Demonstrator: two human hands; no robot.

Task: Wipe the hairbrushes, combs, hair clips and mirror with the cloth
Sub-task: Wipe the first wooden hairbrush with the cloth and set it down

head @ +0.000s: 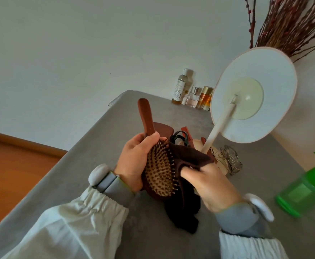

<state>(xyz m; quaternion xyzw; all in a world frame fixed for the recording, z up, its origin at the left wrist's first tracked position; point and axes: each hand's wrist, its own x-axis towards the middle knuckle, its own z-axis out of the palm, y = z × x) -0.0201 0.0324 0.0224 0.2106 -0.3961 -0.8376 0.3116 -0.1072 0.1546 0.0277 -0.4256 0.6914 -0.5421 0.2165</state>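
Note:
My left hand point(134, 161) grips a wooden paddle hairbrush point(159, 172) by its head, bristles facing me and handle pointing up and away. My right hand point(209, 184) pinches a dark brown cloth point(188, 157) against the brush's right edge; the rest of the cloth hangs down to the table. Behind the brush lie another brown wooden brush point(163, 128), a black hair clip point(180, 137) and a clear claw clip point(231, 161). The round white mirror point(254, 94) stands on its stem with its back toward me.
A green spray bottle point(302, 191) stands at the right edge of the grey table point(89, 156). Several cosmetic bottles point(192, 92) line the far wall. Dried branches point(291, 23) rise behind the mirror. Wooden floor lies to the left.

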